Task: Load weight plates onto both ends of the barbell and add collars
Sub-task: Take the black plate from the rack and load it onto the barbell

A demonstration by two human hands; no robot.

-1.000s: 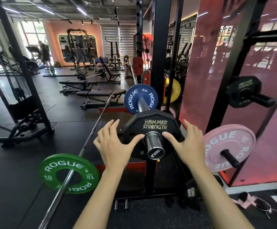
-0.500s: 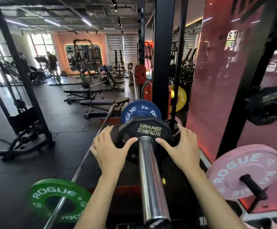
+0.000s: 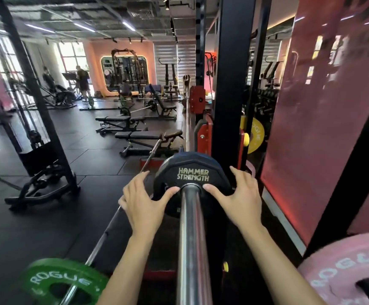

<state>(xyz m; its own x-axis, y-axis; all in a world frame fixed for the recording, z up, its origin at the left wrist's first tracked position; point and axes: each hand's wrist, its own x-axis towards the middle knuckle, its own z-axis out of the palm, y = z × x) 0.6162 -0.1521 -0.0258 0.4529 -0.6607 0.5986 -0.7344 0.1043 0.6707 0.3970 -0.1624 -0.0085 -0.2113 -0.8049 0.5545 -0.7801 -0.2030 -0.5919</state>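
A: Gym floor [image 3: 36, 227] of dark rubber tiles, wide and open toward the left; benches [image 3: 135, 137] and machines well back, figures blurred near the far windows.

B: And the near side?

A: Black rack upright [image 3: 232, 84] just right of centre, pink wall panel [image 3: 324, 128] close beyond it, leaving only a narrow strip on the right.

B: Position of the task items?

A: Barbell sleeve [image 3: 192, 238] running from the bottom edge up the middle. Black Hammer Strength plate [image 3: 192, 170] threaded on it, far up the sleeve, face toward the camera. Blue rim of a second plate [image 3: 188, 154] visible right behind its top edge; contact between the two not discernible.

B: Hands?

A: Left hand [image 3: 144, 205] laid on the plate's left edge, fingers spread and nearly straight, thumb tip on the face beside the sleeve. Right hand [image 3: 236, 199] mirrored on the right edge, fingers lightly bent over the rim, thumb likewise beside the sleeve. Pressed flat rather than wrapped.

B: Periphery?

A: Green Rogue plate [image 3: 62, 280] on another bar at lower left; pink Rogue plate [image 3: 344, 271] on a storage peg at lower right; yellow plate [image 3: 255, 135] behind the upright.
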